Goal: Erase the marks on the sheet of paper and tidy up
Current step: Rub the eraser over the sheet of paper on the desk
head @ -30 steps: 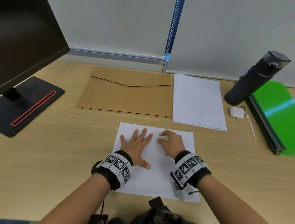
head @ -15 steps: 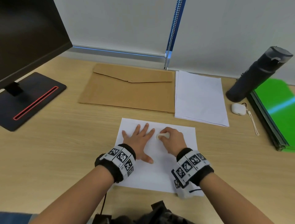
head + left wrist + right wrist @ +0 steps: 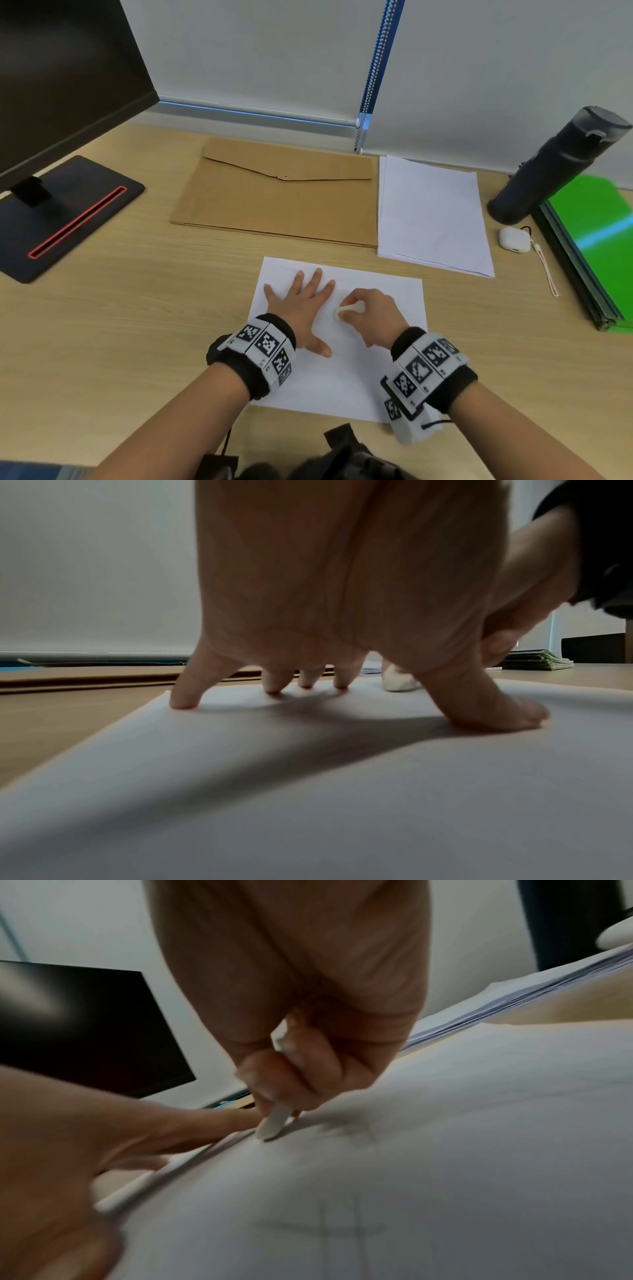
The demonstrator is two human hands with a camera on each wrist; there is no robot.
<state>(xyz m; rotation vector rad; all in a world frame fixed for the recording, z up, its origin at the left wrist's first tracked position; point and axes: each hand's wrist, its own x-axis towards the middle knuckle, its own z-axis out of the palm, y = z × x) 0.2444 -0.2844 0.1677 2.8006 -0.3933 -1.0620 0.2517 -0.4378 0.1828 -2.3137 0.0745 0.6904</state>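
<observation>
A white sheet of paper (image 3: 346,380) lies on the wooden desk in front of me. My left hand (image 3: 303,306) rests flat on its left part with the fingers spread, the fingertips (image 3: 181,702) pressing the sheet (image 3: 308,791). My right hand (image 3: 368,313) pinches a small white eraser (image 3: 347,311) and holds its tip on the paper just right of the left hand. In the right wrist view the eraser (image 3: 272,1125) touches the sheet (image 3: 462,1150) beside faint pencil lines (image 3: 329,1229). The eraser (image 3: 399,681) also shows behind the left thumb.
A brown envelope folder (image 3: 277,195) lies behind the sheet, with a stack of white paper (image 3: 433,216) to its right. A dark bottle (image 3: 555,164), a white earbud case (image 3: 513,240) and green folders (image 3: 596,246) stand at the right. A monitor base (image 3: 65,216) sits at the left.
My right hand has slid the eraser leftward and toward me, closer to the left hand. The left hand has stayed flat on the sheet. The head view has shifted slightly.
</observation>
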